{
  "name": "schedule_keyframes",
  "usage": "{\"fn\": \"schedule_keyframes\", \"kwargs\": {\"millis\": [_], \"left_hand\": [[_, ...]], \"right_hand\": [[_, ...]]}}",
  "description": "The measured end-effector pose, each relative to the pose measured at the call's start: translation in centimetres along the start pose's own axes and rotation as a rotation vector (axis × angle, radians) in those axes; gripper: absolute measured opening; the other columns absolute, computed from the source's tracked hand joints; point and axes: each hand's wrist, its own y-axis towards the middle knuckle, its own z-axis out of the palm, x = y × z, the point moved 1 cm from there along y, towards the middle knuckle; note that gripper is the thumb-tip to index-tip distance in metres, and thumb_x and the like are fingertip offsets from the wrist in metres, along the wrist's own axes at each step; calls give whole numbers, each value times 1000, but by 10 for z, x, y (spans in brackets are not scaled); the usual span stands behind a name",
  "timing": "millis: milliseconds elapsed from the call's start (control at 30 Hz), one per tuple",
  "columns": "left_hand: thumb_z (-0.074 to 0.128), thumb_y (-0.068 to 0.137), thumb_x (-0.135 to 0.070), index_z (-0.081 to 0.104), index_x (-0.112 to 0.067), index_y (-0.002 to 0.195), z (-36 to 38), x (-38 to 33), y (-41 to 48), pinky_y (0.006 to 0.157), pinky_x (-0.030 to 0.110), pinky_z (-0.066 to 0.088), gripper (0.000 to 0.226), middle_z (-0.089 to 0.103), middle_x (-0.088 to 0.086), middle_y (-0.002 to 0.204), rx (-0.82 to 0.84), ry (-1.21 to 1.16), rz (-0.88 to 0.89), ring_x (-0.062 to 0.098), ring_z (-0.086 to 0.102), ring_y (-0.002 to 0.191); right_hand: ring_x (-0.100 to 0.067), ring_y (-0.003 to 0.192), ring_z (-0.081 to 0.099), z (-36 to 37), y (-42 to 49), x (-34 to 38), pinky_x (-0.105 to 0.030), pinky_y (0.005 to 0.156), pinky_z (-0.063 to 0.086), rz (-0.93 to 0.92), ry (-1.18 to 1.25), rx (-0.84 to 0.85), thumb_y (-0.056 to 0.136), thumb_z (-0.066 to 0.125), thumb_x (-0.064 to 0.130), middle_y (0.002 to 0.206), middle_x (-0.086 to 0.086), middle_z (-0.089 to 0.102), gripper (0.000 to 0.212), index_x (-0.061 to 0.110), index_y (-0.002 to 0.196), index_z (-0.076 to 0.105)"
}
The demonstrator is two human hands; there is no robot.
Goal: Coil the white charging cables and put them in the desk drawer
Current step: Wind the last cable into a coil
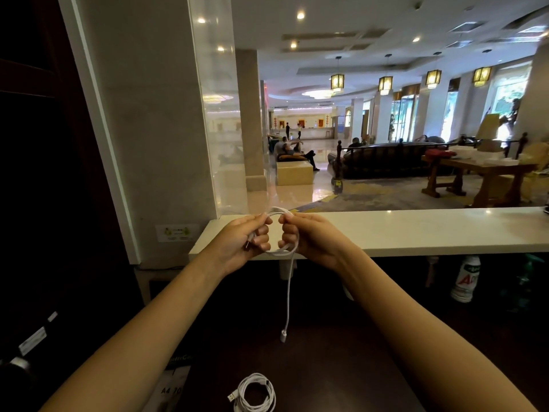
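White cable (284, 233) is pinched in loops between the left hand (249, 239) and right hand (300, 236) above the counter (416, 230), fingers closed on it, its tail hanging free to wind, while a finished coil (256, 394) waits on the dark desk (341, 367).

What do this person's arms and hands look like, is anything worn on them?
Both forearms are bare all the way to the bottom edge of the picture: no sleeves show. The left hand and the right hand wear no gloves. No watch, bracelet or ring is visible on either wrist or on the fingers that can be seen.
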Motion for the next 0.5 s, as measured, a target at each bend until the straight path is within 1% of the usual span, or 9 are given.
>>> {"fn": "schedule_keyframes", "kwargs": {"millis": [67,133,167,200,267,333,400,500], "left_hand": [[37,99,-21,53,-6,81,0,-2,-6,47,20,43,28,41,-3,51,118,22,-61,6,36,38],[32,99,-30,51,-7,78,0,-1,-9,52,22,46,36,40,-4,47,197,19,-125,6,35,36],[31,98,-34,50,-9,75,0,-1,-10,53,23,46,39,38,-5,44,209,-6,-150,6,34,34],[30,98,-37,49,-10,72,1,-1,-11,52,22,46,42,35,-6,41,206,-44,-167,6,32,33],[31,97,-40,50,-10,65,2,-1,-10,45,20,43,48,31,-7,36,181,-152,-176,6,29,29],[31,97,-37,52,-9,60,3,0,-9,37,18,36,51,29,-6,34,166,-249,-168,6,27,26],[30,98,-31,52,-8,65,5,2,-10,34,17,32,46,30,-6,35,183,-306,-159,5,27,26],[28,99,-25,48,-7,76,8,8,-12,34,16,30,36,33,-7,40,210,-376,-137,6,29,27]], "right_hand": [[-4,39,35,1,-1,-1,-18,46,44,26,78,12,98,36,10,49,6,42,25,3,84,55],[-3,37,31,2,-3,-2,-15,40,36,61,69,32,99,35,11,48,6,39,28,2,82,55],[-3,37,30,2,-4,-2,-14,39,34,71,32,36,99,36,12,47,6,38,28,3,81,56],[-3,37,30,2,-5,-2,-14,38,33,76,-13,36,99,38,14,46,7,37,28,4,81,56],[-3,37,30,4,-6,-2,-14,38,32,83,-81,28,99,39,19,45,7,35,29,6,79,55],[-3,35,26,4,-6,-3,-15,39,32,83,-87,33,99,38,27,44,8,32,33,8,77,53],[-3,35,24,3,-6,-4,-15,39,30,66,-39,34,99,36,30,43,9,29,35,8,76,52],[-3,34,23,-1,-5,-4,-15,38,29,44,22,-19,99,38,28,41,9,28,35,8,74,52]]}}
